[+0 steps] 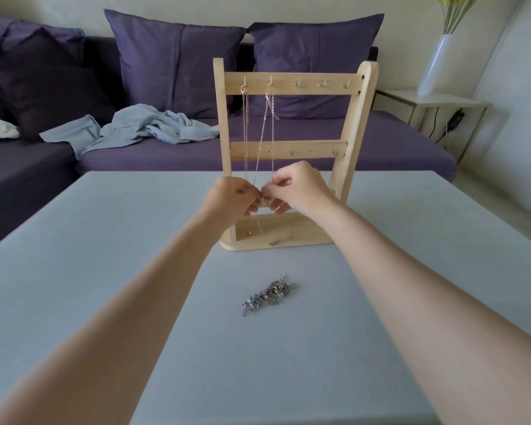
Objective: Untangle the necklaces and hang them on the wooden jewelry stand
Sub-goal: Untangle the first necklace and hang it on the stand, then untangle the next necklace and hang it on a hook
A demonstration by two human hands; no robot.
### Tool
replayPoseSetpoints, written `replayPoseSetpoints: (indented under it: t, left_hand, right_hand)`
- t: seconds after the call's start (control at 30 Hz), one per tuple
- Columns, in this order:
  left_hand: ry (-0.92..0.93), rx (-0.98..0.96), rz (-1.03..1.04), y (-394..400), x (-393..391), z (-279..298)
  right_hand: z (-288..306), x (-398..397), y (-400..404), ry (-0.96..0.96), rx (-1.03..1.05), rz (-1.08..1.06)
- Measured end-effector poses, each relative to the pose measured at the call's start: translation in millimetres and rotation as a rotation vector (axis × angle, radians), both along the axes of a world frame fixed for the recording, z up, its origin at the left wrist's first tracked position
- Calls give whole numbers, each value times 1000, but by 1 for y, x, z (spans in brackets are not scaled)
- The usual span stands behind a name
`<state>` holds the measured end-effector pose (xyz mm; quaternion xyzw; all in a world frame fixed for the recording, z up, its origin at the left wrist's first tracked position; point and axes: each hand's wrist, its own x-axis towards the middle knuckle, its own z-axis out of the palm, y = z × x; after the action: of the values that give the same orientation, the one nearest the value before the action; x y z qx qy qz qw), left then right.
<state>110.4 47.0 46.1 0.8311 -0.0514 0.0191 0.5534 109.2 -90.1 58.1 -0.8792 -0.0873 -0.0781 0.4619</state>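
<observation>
Now both hands are working mid-frame: left hand (pixel 238 196) and right hand (pixel 298 188) fingers pinching the silver chain (pixel 265 130) hanging from the wooden stand (pixel 292 87). Tease slack gently, not tugging. Tangled cluster (pixel 270 295) is waiting on the table (pixel 105 271).

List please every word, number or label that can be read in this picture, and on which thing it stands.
None can be read.
The stand, vase and cushions show no print.
A small pendant on the stand's base might be lettering, but it is too small and blurred to read.
</observation>
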Motion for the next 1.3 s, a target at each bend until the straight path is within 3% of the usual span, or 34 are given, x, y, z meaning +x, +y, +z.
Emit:
replayPoseSetpoints:
  t: [0.3,0.47,0.6,0.7,0.83,0.9,1.03,1.13,1.2,1.3]
  left_hand:
    - [141,-71,25,5,-9,-24]
    - [225,290,-118,16,-46,-48]
    - [183,680,-210,13,-77,-59]
    - [90,748,-184,7,-93,-65]
    - [52,675,-172,17,-98,-67]
    - [40,637,-160,23,-97,-69]
    - [22,587,-169,25,-95,-68]
    - [66,605,-212,26,-92,-63]
    - [51,678,-204,24,-88,-61]
    - [66,706,-166,18,-86,-59]
  right_hand:
    - [-26,-2,9,24,-89,-34]
    - [-43,-26,2,78,-185,-145]
    - [-57,-60,1,306,-366,-57]
    - [-67,-85,3,376,-387,-19]
    - [-78,-103,-1,264,-417,-124]
    - [-80,-104,-10,258,-301,-175]
    - [-80,-105,-21,340,148,-266]
    - [-70,-103,-24,300,395,-343]
    - [-56,-101,-28,223,481,-384]
    - [-46,-99,-30,221,452,-363]
